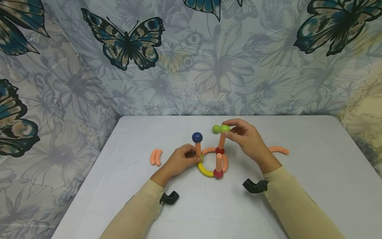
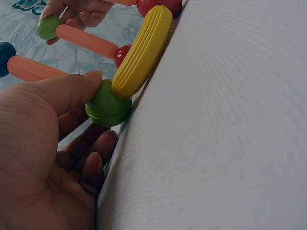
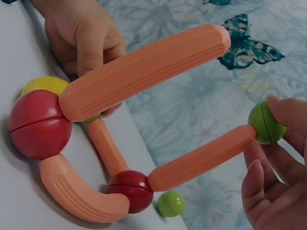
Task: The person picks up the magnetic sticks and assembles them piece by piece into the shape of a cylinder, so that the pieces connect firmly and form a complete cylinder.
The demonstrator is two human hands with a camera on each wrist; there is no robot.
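One toy frame separates left hand from right hand.

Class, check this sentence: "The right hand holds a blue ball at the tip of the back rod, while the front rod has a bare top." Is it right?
Not quite. The right wrist view shows that the ball in the right hand is green, at the tip of the back rod. The front rod does have a bare top.
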